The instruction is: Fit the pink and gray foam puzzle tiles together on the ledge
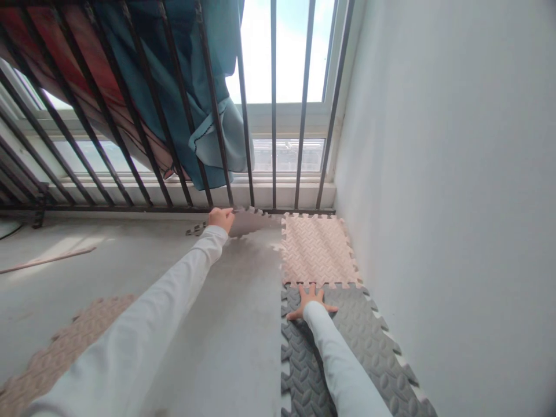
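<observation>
Two foam tiles already lie joined along the wall: at five o'clock the right hand (311, 302) rests flat, fingers spread, on the grey foam tile (369, 341), holding nothing. Beyond it lies the pink foam tile (317, 250). At twelve o'clock the left hand (220, 219) grips the edge of a loose grey tile (254, 223), lifted beneath the window bars (273, 104).

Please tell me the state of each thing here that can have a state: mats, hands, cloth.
Grey tile: far edge lifted, gripped by left hand.
Pink tile: flat, joined to dark tile.
Dark tile: flat, under right hand.
Right hand: open, fingers spread.
Loose tile: flat, apart.
Cloth: hanging behind the bars.
</observation>
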{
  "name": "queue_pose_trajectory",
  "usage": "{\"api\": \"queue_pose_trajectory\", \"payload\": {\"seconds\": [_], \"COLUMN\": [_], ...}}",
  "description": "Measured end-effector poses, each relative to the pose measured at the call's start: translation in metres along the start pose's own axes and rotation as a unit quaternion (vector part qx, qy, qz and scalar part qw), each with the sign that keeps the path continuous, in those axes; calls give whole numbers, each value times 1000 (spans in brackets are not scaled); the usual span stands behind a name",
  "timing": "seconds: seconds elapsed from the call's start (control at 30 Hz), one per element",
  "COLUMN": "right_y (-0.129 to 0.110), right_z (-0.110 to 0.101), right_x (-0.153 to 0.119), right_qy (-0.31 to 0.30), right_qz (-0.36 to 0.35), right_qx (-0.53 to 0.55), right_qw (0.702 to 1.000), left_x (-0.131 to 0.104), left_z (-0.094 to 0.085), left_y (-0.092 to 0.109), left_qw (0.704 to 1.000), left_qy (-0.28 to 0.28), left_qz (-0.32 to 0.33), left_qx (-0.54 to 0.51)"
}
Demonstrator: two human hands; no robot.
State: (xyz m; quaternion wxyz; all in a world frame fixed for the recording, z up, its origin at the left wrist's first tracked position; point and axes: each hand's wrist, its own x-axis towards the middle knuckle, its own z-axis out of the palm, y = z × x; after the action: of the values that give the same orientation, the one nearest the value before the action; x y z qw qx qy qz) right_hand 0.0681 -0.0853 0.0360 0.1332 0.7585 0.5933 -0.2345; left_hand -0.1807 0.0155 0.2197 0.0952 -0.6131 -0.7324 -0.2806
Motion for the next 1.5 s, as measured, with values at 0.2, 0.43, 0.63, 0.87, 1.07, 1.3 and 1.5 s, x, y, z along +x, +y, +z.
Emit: {"api": "queue_pose_trajectory", "payload": {"seconds": [0.2,0.43,0.63,0.87,1.07,1.3,1.5], "right_y": [0,1,12,8,-11,6,36], "right_z": [1,15,41,61,48,74,106], "right_x": [-2,-1,-20,-67,-113,-122,-137], "right_qy": [10,70,189,266,281,221,246], "right_qz": [5,10,-45,-43,-35,-109,-107], "right_qx": [-4,0,38,188,254,262,264], "right_qw": [1000,998,980,945,925,933,926], "left_x": [-10,-174,-335,-376,-363,-364,-363], "left_z": [-68,-115,-73,-57,-52,-53,-61], "left_y": [-83,-215,-280,-285,-281,-279,-264], "left_qw": [990,941,989,979,983,985,984], "left_qy": [127,320,94,13,-47,-65,-85], "left_qz": [-43,-96,-101,-171,-130,-125,-128], "left_qx": [-39,46,59,108,121,97,92]}}
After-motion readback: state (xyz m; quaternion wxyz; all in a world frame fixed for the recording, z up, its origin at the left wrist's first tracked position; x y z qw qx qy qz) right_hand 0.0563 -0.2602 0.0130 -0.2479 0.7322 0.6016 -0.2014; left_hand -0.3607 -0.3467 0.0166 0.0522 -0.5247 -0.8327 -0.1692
